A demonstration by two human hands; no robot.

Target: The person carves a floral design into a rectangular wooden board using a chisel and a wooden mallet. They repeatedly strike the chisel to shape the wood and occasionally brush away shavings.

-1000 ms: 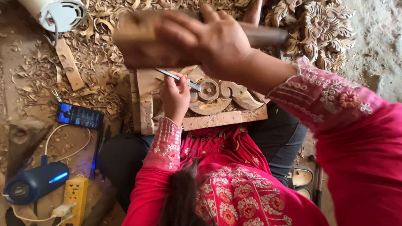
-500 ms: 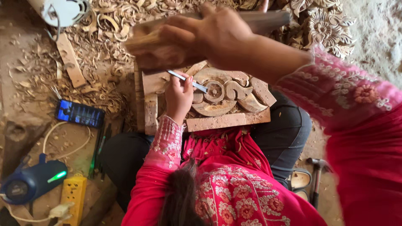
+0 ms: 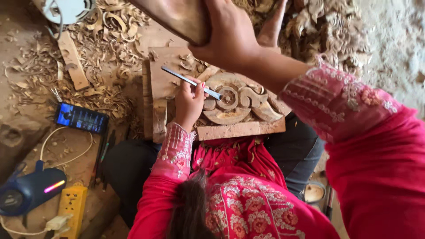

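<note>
My left hand (image 3: 188, 104) grips a slim metal chisel (image 3: 190, 82), its tip resting on a carved wooden panel (image 3: 239, 128) that lies across my lap. The panel bears round scroll and leaf shapes. My right hand (image 3: 230, 40) is raised close to the camera and clasps a thick wooden mallet (image 3: 172, 15), which hangs above the chisel's upper end and is apart from it. Both arms wear red embroidered sleeves.
Wood shavings (image 3: 102, 53) cover the floor at upper left, around a short plank (image 3: 73, 66). A phone (image 3: 81, 118), a blue device (image 3: 28, 190) with a lit strip and a yellow power strip (image 3: 73, 206) lie at left. Carved wooden pieces (image 3: 336, 31) are stacked at upper right.
My right hand has lifted the mallet up and toward the camera, uncovering the chisel's handle. The left hand keeps the chisel on the panel.
</note>
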